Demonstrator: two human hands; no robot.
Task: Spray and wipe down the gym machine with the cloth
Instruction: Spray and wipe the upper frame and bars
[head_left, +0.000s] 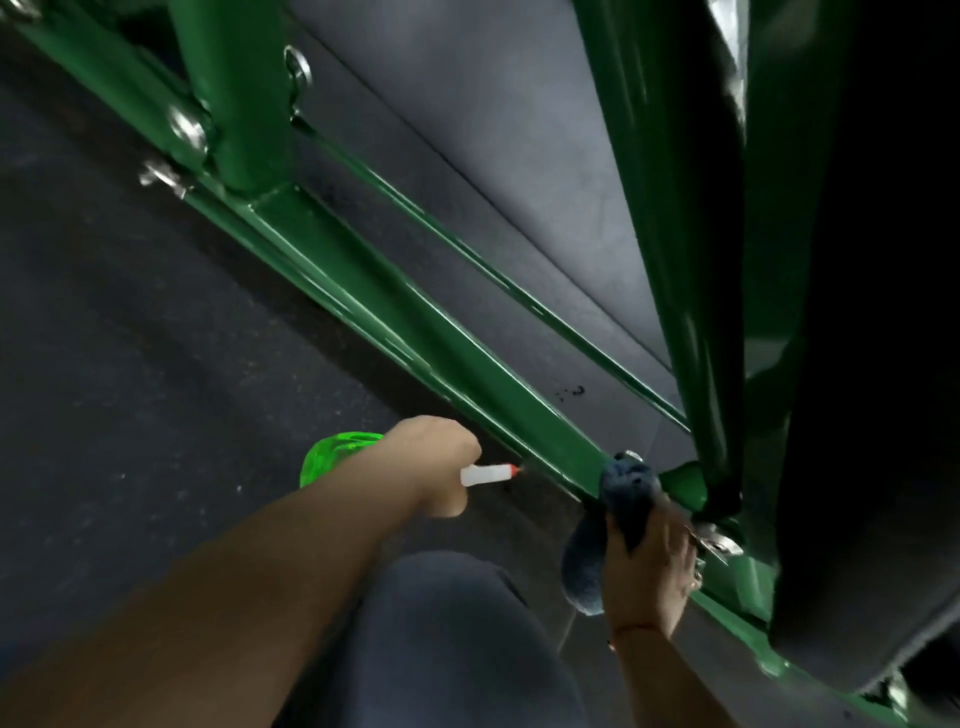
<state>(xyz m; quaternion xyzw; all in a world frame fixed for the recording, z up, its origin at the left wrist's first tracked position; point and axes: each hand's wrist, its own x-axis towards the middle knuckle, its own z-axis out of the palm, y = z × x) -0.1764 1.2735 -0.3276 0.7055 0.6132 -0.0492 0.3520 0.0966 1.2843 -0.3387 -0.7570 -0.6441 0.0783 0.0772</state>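
Observation:
The gym machine's green steel base rail (395, 306) runs diagonally from upper left to lower right across the dark floor. My left hand (436, 467) grips a bright green spray bottle (332, 454); its white nozzle with a red tip (488, 474) points at the rail, a short way from it. My right hand (649, 566) holds a dark blue cloth (626, 491) bunched against the rail where a green upright (691, 260) joins it. Part of the cloth hangs below my palm.
A second green upright (234, 93) with silver bolts (189, 127) stands at the upper left. A thin green bar (493, 270) runs behind the rail over a grey mat. A black padded part (872, 364) fills the right side. My knee (457, 639) is at the bottom centre.

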